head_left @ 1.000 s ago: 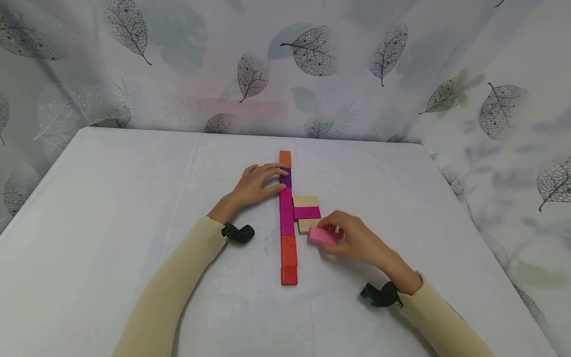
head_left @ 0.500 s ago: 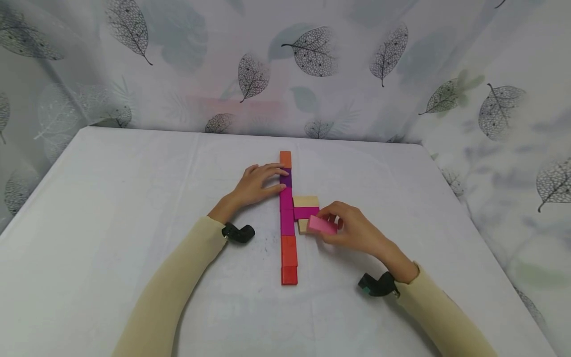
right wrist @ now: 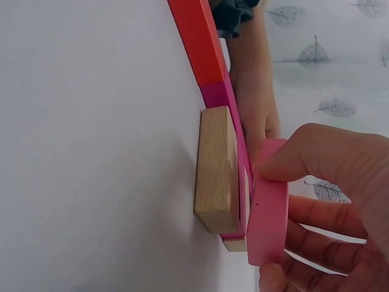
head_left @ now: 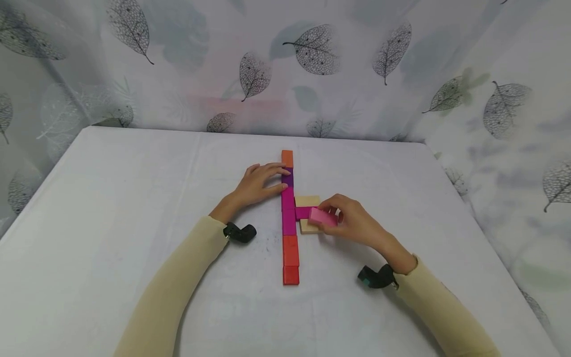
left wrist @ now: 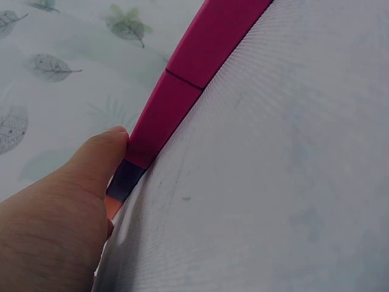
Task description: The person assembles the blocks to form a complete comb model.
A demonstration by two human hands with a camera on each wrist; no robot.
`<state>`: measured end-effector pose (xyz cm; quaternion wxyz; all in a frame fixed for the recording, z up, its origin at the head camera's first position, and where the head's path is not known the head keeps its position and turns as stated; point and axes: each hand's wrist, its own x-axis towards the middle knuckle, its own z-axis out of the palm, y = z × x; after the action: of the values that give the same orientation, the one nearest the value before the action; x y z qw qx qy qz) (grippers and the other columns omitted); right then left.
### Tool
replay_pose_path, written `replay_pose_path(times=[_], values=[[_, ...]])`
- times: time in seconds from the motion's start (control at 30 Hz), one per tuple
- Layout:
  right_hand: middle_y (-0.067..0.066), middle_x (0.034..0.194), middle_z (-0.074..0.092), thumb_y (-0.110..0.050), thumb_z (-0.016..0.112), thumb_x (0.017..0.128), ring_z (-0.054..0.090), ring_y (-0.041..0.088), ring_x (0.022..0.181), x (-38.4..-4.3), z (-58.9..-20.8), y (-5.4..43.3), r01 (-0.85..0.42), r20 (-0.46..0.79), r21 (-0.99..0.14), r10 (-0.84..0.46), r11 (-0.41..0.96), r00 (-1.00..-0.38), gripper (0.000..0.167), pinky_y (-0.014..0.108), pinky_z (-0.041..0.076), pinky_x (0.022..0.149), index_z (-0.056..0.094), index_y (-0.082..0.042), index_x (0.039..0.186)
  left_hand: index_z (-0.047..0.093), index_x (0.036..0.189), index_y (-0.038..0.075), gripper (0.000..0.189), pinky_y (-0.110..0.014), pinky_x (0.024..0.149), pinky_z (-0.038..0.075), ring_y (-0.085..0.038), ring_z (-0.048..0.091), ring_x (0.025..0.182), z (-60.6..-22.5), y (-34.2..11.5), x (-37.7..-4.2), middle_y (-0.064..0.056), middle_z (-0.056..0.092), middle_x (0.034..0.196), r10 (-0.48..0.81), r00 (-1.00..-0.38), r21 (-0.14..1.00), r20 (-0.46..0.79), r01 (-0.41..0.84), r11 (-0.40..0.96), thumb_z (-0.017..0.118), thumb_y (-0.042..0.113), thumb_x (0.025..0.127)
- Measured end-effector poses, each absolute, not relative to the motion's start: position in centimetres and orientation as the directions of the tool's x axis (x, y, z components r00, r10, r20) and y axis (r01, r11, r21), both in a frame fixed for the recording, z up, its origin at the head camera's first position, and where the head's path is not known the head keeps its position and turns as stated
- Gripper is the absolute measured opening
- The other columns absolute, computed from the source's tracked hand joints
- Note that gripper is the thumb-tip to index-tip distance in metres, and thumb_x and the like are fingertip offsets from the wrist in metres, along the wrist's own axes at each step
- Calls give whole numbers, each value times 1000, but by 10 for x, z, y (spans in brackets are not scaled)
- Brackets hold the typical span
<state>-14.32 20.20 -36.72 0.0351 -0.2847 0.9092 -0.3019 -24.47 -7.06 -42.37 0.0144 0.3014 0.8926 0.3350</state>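
Observation:
A straight row of flat blocks runs away from me: an orange block (head_left: pixel 287 158), a purple block (head_left: pixel 290 181), two magenta blocks (head_left: pixel 289 221), an orange-red block (head_left: pixel 290 250) and a red block (head_left: pixel 291 275). My left hand (head_left: pixel 256 186) rests its fingertips and thumb along the purple block, fingers mostly straight. My right hand (head_left: pixel 357 224) pinches a pink block (right wrist: pixel 268 213) between thumb and fingers. It is held above a side stack of a plain wood block (head_left: pixel 307 201), a crosswise magenta block (head_left: pixel 303 212) and a nearer plain wood block (head_left: pixel 309 227), partly covering them.
All the blocks lie on a white-covered table (head_left: pixel 142 208). A leaf-patterned cloth (head_left: pixel 178 64) hangs behind its far edge and along the sides. Each wrist carries a small black camera (head_left: pixel 240 233) close above the table.
My right hand has moved away from me and slightly upward in view, carrying the pink block from beside the nearer wood block to over the crosswise magenta one. The left hand stays put.

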Motion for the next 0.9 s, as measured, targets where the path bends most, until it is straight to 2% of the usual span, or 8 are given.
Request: replay_pose_path(times=[0.5,0.9], values=[[12,101,62,-4,76,79,57,23,89,-160,-364,202,-517,147,-569,-539,640,-829,35,38,51,71,64,3,111,57,134,21,42,-48,118,8,-16,33,142,-424,-69,-245,0,41,152,547,-819,601,173,528,600,60,38,96],[14,103,62,-5,76,80,56,26,92,-173,-360,197,-486,123,-570,-516,662,-847,36,40,52,74,64,2,113,57,134,21,42,-48,118,8,-15,33,142,-424,-70,-245,0,41,152,542,-822,596,173,526,607,60,39,96]])
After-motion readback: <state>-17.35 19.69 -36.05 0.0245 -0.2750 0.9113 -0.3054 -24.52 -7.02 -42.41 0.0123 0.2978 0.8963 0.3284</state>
